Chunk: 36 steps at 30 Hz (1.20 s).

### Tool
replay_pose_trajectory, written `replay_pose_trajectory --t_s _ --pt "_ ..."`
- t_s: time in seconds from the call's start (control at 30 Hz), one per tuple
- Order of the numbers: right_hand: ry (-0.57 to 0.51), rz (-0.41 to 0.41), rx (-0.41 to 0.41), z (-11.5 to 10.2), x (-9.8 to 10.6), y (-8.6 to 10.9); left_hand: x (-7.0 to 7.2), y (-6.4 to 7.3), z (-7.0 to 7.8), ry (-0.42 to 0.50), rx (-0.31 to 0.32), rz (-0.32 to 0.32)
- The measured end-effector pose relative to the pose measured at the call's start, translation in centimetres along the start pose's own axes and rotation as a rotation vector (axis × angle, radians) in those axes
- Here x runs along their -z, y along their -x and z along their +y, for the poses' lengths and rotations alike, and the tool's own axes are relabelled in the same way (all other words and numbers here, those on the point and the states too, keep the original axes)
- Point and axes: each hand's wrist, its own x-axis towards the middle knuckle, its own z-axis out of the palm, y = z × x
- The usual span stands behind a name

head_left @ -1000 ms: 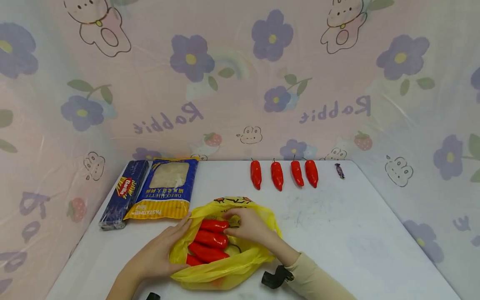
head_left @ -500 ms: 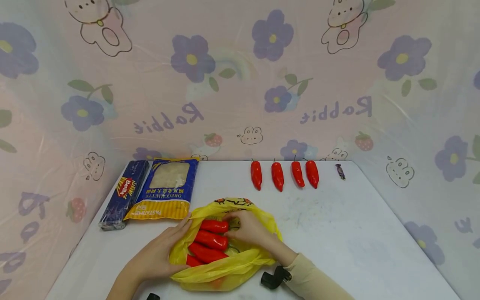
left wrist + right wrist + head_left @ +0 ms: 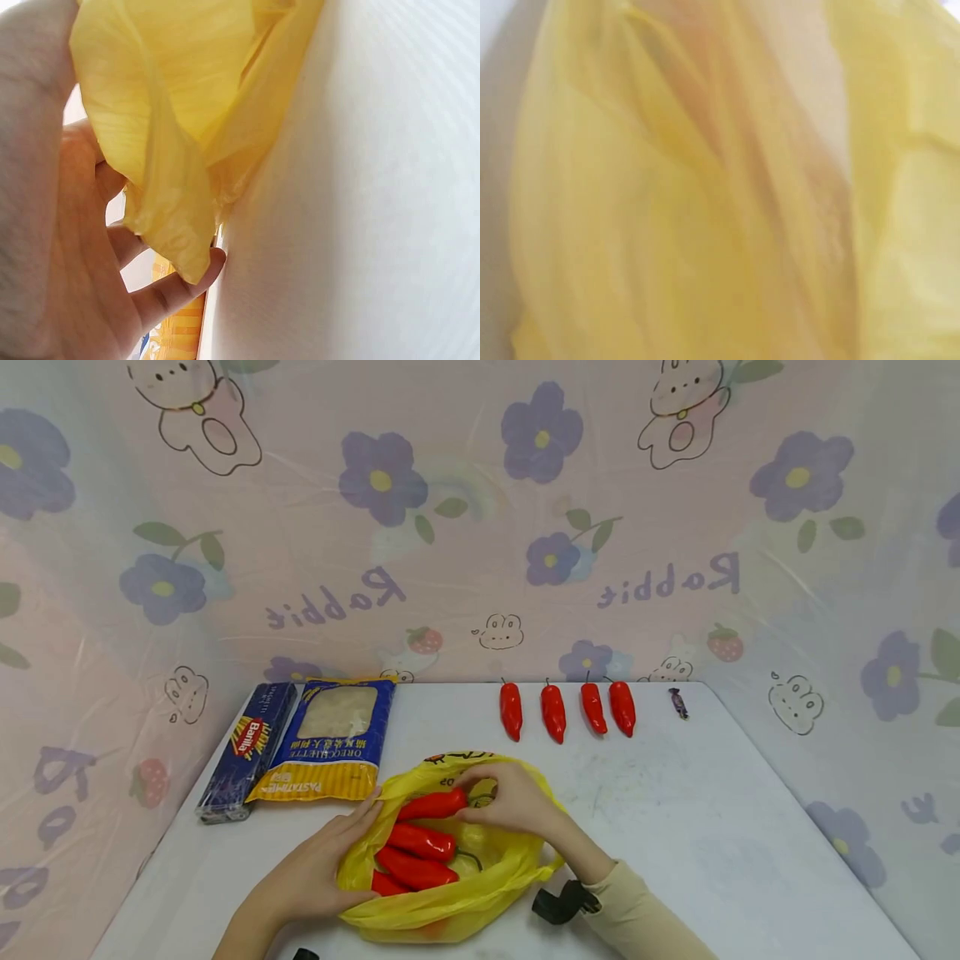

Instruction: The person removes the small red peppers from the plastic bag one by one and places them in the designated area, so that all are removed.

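Note:
A yellow plastic bag (image 3: 438, 920) lies with its mouth spread, several red chili peppers (image 3: 422, 841) inside it. My right hand (image 3: 517, 802) reaches into the mouth and pinches the uppermost red chili pepper (image 3: 431, 806) at its stem end, which tilts up a little. Against the bag's left side rests my left hand (image 3: 318, 868), its fingers and thumb spread along the rim. In the left wrist view, that hand (image 3: 90, 247) lies beside the hanging yellow plastic. Blurred yellow plastic (image 3: 690, 225) fills the right wrist view and hides the right fingers.
Several red chili peppers (image 3: 553, 713) lie in a row at the table's back edge, with a small wrapped candy (image 3: 678, 702) to their right. A dark blue spaghetti box (image 3: 247, 752) and an orecchiette packet (image 3: 326, 739) stand at the back left.
The right hand has moved slightly up and to the right. The pinched red chili pepper's stem end has risen with it. My left hand has stayed in place on the bag.

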Motion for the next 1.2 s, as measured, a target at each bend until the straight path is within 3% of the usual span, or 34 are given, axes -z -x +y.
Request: replay_pose_trajectory --t_s 0.3,0.6,0.8,1.0,1.2 --pt "-0.176 0.056 0.013 -0.3 1.7 0.1 0.0 0.1 -0.1 0.029 0.013 -0.006" --pt "-0.401 0.1 -0.07 -0.7 2.9 0.4 -0.1 0.1 -0.1 0.009 0.001 0.007" --pt "-0.485 0.127 -0.101 -0.7 3.3 0.5 -0.2 0.1 -0.2 0.013 -0.003 0.01" --pt "-0.532 0.224 -0.124 -1.2 4.0 0.8 -0.2 0.1 -0.2 0.006 -0.007 0.012" --pt "-0.619 0.348 -0.048 -1.9 5.4 1.1 0.0 0.0 -0.1 0.003 -0.004 0.008"
